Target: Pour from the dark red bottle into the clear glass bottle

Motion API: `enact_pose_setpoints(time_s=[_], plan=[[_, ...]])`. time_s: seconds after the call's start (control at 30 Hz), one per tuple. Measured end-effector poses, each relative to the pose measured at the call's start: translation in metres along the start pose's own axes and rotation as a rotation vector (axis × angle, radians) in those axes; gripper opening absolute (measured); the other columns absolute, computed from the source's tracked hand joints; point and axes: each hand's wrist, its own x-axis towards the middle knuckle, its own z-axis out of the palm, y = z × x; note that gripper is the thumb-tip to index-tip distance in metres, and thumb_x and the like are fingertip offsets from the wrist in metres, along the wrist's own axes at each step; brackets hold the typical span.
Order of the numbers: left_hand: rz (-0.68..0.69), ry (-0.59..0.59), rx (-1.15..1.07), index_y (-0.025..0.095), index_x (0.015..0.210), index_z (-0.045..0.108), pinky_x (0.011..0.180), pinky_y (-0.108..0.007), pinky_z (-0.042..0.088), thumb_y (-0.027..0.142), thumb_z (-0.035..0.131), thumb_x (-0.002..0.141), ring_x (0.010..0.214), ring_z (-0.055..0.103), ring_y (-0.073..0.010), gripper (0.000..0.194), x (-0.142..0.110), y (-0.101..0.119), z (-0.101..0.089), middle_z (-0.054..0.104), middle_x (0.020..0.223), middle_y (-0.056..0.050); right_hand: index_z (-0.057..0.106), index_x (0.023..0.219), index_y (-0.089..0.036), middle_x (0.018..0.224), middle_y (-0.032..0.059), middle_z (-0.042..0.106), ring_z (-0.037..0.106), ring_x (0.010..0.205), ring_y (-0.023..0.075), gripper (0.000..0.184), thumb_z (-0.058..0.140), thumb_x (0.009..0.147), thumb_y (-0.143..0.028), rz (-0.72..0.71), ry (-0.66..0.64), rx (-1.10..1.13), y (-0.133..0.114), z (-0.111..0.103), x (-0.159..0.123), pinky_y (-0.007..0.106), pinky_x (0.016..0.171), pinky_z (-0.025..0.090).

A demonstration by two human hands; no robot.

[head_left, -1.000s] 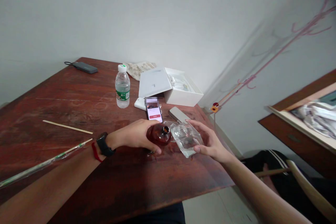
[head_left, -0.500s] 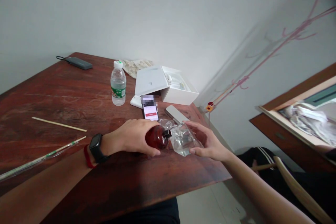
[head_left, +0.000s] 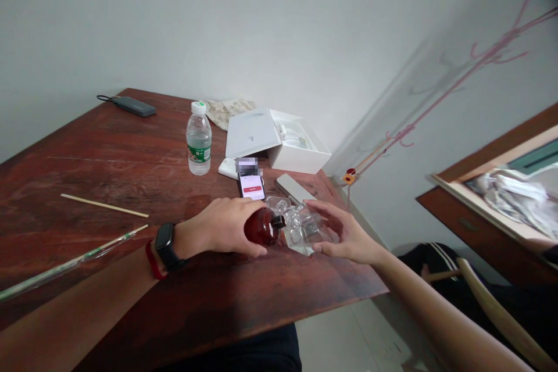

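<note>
Head view: your left hand (head_left: 213, 228) closes around the amber glass bottle (head_left: 261, 228), long axis near level over the wooden table (head_left: 108, 180), dark neck pointing right, just beside the clear container (head_left: 305, 229). Your right hand (head_left: 351, 238) holds that container, fingers (head_left: 331, 212) curved wide, tips on it.

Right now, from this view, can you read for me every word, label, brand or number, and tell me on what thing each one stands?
Water bottle, green label: letters too small to read.
Phone screen, red button: its text too small and blurred to read.
White box lid: one small mark, not readable.
Dark red bottle in the left hand: no text shows.
Clear object at the right hand: no text shows.
</note>
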Motion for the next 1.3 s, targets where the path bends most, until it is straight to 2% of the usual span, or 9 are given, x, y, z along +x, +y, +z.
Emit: enact_pose_setpoints(time_s=[0.13,0.4,0.73,0.93,1.17,1.3], plan=[[-0.008,0.003,0.01,0.029,0.13,0.065,0.093,-0.043,0.055,0.064,0.081,0.075,0.12,0.071,-0.0373,0.067,-0.001,0.002,0.001,0.072,0.138,-0.006,0.062,0.148,-0.029,0.15,0.013,0.067,0.064,0.139,0.0354,0.078,0.093,0.078,-0.041,-0.024,-0.014,-0.062,-0.001,-0.001,0.001,0.056,0.117,0.052],[-0.01,-0.016,0.028,0.027,0.126,0.066,0.088,-0.043,0.056,0.061,0.081,0.076,0.117,0.071,-0.0379,0.062,-0.001,0.008,-0.001,0.072,0.137,-0.008,0.064,0.147,-0.028,0.147,0.0137,0.069,0.067,0.135,0.0365,0.076,0.091,0.079,-0.047,-0.059,-0.037,-0.196,-0.012,-0.01,0.005,0.055,0.113,0.056],[0.0,-0.021,0.008,0.025,0.13,0.064,0.091,-0.045,0.056,0.059,0.08,0.077,0.118,0.071,-0.0387,0.065,-0.002,0.008,-0.001,0.072,0.136,-0.009,0.063,0.148,-0.027,0.149,0.0143,0.067,0.068,0.132,0.0359,0.075,0.089,0.08,-0.046,-0.061,-0.085,-0.238,-0.022,-0.019,0.013,0.055,0.109,0.059],[0.003,-0.012,0.009,0.024,0.129,0.064,0.092,-0.045,0.056,0.06,0.079,0.077,0.116,0.072,-0.0378,0.065,-0.003,0.007,0.0,0.073,0.134,-0.01,0.065,0.148,-0.028,0.138,0.0125,0.074,0.07,0.127,0.035,0.077,0.091,0.078,-0.045,-0.09,-0.121,-0.318,-0.032,-0.024,0.018,0.054,0.111,0.057],[-0.013,-0.018,0.026,0.024,0.133,0.061,0.094,-0.046,0.057,0.059,0.079,0.079,0.12,0.071,-0.0391,0.067,-0.004,0.009,-0.001,0.07,0.14,-0.01,0.064,0.149,-0.031,0.136,0.01,0.075,0.072,0.122,0.0343,0.076,0.089,0.079,-0.045,-0.112,-0.147,-0.374,-0.039,-0.027,0.024,0.051,0.104,0.061],[-0.026,-0.036,0.026,0.023,0.134,0.061,0.093,-0.046,0.057,0.058,0.079,0.079,0.119,0.071,-0.0395,0.067,-0.005,0.011,-0.003,0.07,0.14,-0.011,0.062,0.15,-0.031,0.137,0.0098,0.074,0.072,0.123,0.0345,0.078,0.09,0.078,-0.042,-0.126,-0.164,-0.424,-0.041,-0.03,0.026,0.054,0.108,0.057]])
